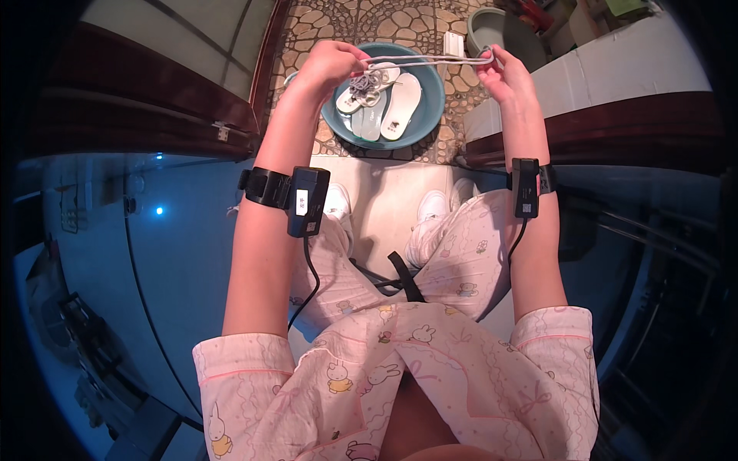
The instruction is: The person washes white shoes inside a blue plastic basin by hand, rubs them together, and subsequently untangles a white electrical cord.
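Observation:
A pale grey shoelace (426,60) stretches in doubled strands between my hands, above a blue-green plastic basin (439,109). My left hand (334,64) grips one end over the basin's left rim. On the right, beyond the rim, my right hand (500,74) pinches the looped other end. White insoles (402,106) lie in the basin, some with printed marks. A heap of grey and white laces (369,83) rests on them. Whether the basin holds water is hard to tell.
Pebble-patterned floor (323,23) surrounds the basin, with a pale tiled step (380,173) nearer me. A second, grey-green tub (478,34) stands at the upper right beside a small white object (454,44). Dark wooden door frames (173,124) (622,132) flank both sides.

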The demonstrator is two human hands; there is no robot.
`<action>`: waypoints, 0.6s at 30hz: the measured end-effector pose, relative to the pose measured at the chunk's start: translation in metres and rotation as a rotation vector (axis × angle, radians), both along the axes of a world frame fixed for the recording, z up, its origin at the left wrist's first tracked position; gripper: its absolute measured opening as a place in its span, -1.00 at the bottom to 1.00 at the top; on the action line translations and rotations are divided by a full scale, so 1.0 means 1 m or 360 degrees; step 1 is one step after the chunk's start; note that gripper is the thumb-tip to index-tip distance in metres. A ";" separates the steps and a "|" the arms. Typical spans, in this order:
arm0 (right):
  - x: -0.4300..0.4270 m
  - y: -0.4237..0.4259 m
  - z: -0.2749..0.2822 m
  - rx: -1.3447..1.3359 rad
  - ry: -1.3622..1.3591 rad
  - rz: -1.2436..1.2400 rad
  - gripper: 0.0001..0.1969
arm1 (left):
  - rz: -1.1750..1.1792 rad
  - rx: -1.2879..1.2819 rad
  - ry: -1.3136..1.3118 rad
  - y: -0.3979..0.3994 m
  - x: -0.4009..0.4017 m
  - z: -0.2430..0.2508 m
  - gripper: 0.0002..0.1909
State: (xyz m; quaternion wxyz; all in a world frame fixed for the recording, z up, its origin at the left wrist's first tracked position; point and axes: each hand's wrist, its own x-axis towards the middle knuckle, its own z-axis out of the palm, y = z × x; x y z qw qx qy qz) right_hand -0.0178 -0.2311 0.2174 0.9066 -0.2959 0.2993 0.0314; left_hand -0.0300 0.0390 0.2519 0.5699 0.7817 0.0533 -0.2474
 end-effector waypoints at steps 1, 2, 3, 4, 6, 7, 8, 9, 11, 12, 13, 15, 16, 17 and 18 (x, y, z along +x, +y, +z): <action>-0.001 0.001 0.000 -0.0100 0.0009 0.0034 -0.86 | 0.0076 -0.0038 -0.0048 0.000 -0.001 0.000 -0.79; -0.003 0.003 -0.003 -0.0101 0.0014 0.0034 -0.86 | 0.0153 -0.0075 -0.0096 0.000 -0.002 0.001 -0.83; -0.004 0.007 -0.005 -0.0135 -0.0019 0.0015 -0.87 | 0.0156 -0.0072 -0.0097 0.001 -0.002 0.002 -0.83; -0.005 0.009 -0.008 -0.0168 -0.0053 -0.0003 -0.88 | 0.0294 -0.0166 -0.0097 0.002 -0.002 -0.001 -0.88; -0.009 0.010 -0.017 -0.0104 -0.0023 0.0088 -0.85 | 0.0486 -0.0296 -0.0152 0.001 -0.004 -0.003 -0.95; -0.009 0.009 -0.017 -0.0044 0.0009 0.0177 -0.83 | 0.0579 -0.0367 -0.0101 -0.001 -0.005 -0.002 -0.93; -0.007 0.009 -0.018 -0.0003 0.0092 0.0127 -0.80 | 0.0636 -0.0439 -0.0092 -0.001 -0.003 0.002 -0.92; -0.008 0.014 -0.012 -0.0004 0.0091 0.0128 -0.80 | 0.0698 -0.0506 -0.0074 0.001 -0.004 0.005 -0.91; -0.008 0.020 -0.004 0.0405 0.0410 -0.0156 -0.80 | 0.0762 -0.0529 -0.0100 0.010 0.000 0.009 -0.90; -0.005 0.018 -0.009 0.0486 0.0417 -0.0132 -0.83 | 0.0806 -0.0552 -0.0131 0.015 0.001 0.008 -0.90; -0.006 0.013 -0.018 0.0484 0.0418 -0.0131 -0.83 | 0.0808 -0.0553 -0.0129 0.017 0.000 0.004 -0.90; -0.008 0.009 -0.024 0.0606 0.0421 -0.0111 -0.83 | 0.0981 -0.0520 -0.0136 0.018 -0.002 0.001 -0.90; -0.012 0.009 -0.020 0.0549 0.0448 -0.0100 -0.84 | 0.0993 -0.0499 -0.0097 0.018 -0.005 0.003 -0.90; -0.013 0.010 -0.019 0.0547 0.0441 -0.0105 -0.84 | 0.0987 -0.0504 -0.0101 0.021 -0.005 0.002 -0.90; -0.016 0.011 -0.023 0.0508 0.0443 -0.0046 -0.84 | 0.1012 -0.0543 -0.0062 0.025 -0.006 -0.003 -0.90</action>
